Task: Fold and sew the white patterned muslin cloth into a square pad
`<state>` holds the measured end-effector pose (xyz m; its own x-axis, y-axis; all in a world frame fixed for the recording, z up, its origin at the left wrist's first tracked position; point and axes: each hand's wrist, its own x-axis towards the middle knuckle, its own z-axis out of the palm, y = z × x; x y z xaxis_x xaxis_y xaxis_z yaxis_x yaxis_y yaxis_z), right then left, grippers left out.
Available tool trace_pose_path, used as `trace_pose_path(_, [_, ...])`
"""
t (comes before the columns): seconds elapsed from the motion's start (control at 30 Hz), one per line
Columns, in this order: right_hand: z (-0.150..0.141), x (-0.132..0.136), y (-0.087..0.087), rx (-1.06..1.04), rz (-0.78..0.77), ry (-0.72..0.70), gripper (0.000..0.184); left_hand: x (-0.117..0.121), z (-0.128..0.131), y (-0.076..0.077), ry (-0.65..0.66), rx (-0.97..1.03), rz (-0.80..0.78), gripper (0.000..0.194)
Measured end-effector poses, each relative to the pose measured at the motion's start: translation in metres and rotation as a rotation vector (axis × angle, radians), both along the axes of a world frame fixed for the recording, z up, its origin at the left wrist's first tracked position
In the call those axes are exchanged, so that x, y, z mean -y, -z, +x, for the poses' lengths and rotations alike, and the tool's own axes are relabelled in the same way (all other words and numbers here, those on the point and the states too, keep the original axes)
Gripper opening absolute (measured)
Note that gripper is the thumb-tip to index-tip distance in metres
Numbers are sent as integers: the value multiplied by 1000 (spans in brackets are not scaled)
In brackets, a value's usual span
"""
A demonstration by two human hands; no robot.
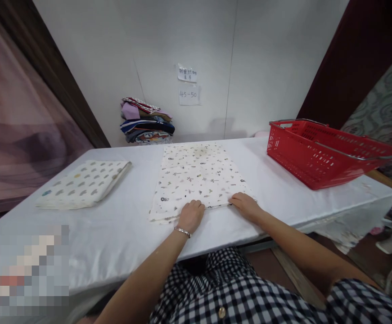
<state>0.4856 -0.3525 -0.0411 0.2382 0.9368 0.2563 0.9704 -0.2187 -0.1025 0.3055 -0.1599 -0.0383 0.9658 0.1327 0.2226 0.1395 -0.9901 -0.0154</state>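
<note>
A white cloth with small scattered prints (202, 175) lies folded flat in layers on the white-covered table (114, 243). At its near edge, left of the middle, my left hand (191, 215) is closed on the cloth with the fingers curled; a bracelet is on that wrist. Farther right along the same edge, my right hand (246, 206) pinches the cloth, its thumb side near the border. The fingertips of both hands are partly hidden. Layers show slightly uneven at the near left corner.
To the left lies another folded cloth with grey cloud shapes (87, 182). Folded clothes (146, 123) are stacked by the wall. A red plastic basket (317, 157) stands at the right end. Paper signs (189, 94) hang on the wall. The lower left corner is pixelated.
</note>
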Motion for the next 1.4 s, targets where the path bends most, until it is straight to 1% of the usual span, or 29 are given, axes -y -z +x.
trace_pose_path(0.13, [8,12,11,-6,121,-26,30,-5,-13,-3,-19,26,15,21])
trace_pose_path(0.27, [21,34,16,-35,207,15,29,-21,-38,-4,-63,57,23,22])
trace_pose_path(0.4, [30,53,13,-59,217,85,29,-47,-68,-3,-74,109,-18,25])
trace_pose_path(0.5, [33,62,9,-86,200,124,30,-67,-88,2,-62,154,-67,30])
trace_pose_path(0.57, [34,64,7,-93,172,131,31,-76,-96,5,-68,186,-83,35])
trace_pose_path(0.63, [35,64,4,-74,134,126,31,-79,-98,7,-80,211,-90,37])
trace_pose_path(0.7, [37,61,0,-39,83,116,30,-74,-92,5,-82,231,-99,36])
trace_pose_path(0.77, [39,57,-3,1,21,107,30,-60,-76,1,-65,242,-115,33])
trace_pose_path(0.83, [41,53,-5,33,-30,108,29,-40,-52,-4,-15,226,-143,29])
trace_pose_path(0.9, [43,51,-5,51,-49,122,28,-16,-22,-9,58,177,-177,26])
trace_pose_path(1.0, [47,52,-4,85,-20,137,29,13,19,-12,153,97,-208,23])
trace_pose_path(1.07, [49,55,-2,111,7,140,29,23,39,-11,168,56,-208,21])
trace_pose_path(1.13, [49,60,0,114,25,117,29,26,49,-9,161,30,-192,19])
trace_pose_path(1.23, [47,65,4,86,47,67,29,22,52,-4,171,28,-170,22])
trace_pose_path(1.4, [40,66,7,2,81,110,28,15,49,1,206,76,-183,22])
